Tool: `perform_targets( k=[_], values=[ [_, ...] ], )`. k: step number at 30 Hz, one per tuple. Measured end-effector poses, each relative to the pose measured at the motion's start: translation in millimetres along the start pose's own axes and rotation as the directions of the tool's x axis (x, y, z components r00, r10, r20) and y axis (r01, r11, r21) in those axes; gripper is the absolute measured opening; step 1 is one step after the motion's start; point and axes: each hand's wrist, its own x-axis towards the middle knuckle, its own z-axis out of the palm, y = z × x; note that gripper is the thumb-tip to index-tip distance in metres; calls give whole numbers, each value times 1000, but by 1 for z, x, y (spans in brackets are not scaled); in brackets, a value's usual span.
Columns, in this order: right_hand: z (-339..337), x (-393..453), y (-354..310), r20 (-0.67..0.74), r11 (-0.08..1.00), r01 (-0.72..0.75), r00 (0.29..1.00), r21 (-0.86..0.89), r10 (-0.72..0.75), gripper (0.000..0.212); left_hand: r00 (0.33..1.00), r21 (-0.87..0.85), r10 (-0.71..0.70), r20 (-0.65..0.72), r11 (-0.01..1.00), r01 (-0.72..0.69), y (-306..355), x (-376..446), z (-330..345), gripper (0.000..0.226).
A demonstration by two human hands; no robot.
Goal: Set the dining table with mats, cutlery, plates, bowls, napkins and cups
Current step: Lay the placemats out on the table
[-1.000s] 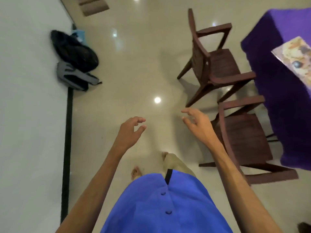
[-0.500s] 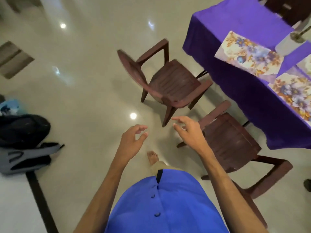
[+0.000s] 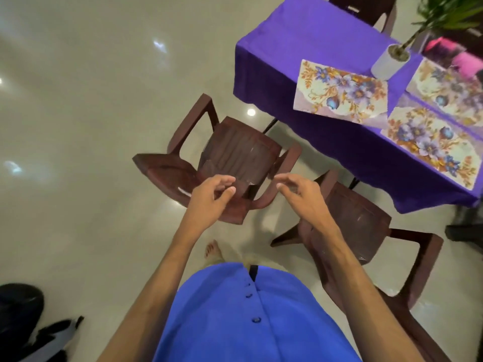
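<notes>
Head view — empty, loosely curled hands (image 3: 257, 195), two brown chairs (image 3: 235, 158) fronting purple table (image 3: 274, 74), floral mats (image 3: 339, 92)

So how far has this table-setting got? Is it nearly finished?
Only started. Three floral mats already lie on the purple tablecloth, beside a potted plant. Both the left hand and the right hand hold nothing, hovering over the brown chairs. I see no cutlery, plates, bowls or napkins on the part of the table in view; the pink things at the far edge are too blurred to name.
</notes>
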Motion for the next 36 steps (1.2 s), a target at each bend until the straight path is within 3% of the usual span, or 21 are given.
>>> perform_targets(
  k=[4,7,14,18,21,25,30,33,36],
  values=[
    [-10,26,-18,-50,986,-95,993,134,103,23,996,4,12,84,1000,-12,12,51,-20,25],
    [-13,48,-13,-30,902,-214,970,374,243,22,993,-6,9,114,1000,-9,18,81,-27,25],
    [-23,149,59,167,426,-449,817,785,552,38,990,29,-72,119,997,69,32,167,-9,24],
    [-34,239,120,312,64,-442,722,895,618,57,984,64,-139,113,989,133,50,221,12,25],
    [-54,306,160,352,-97,-391,661,915,663,83,974,102,-196,114,977,185,62,265,37,25],
    [-68,384,203,339,-185,-298,633,936,696,86,966,187,-216,139,964,189,68,315,65,27],
    [-73,443,235,324,-335,-113,655,935,683,45,960,217,-251,120,951,222,68,357,86,26],
    [-71,454,238,253,-261,-76,604,962,756,36,953,225,-278,124,943,245,70,366,91,25],
    [-78,451,219,127,-152,-7,589,988,798,42,949,210,-289,130,943,258,69,367,88,25]
  ],
)
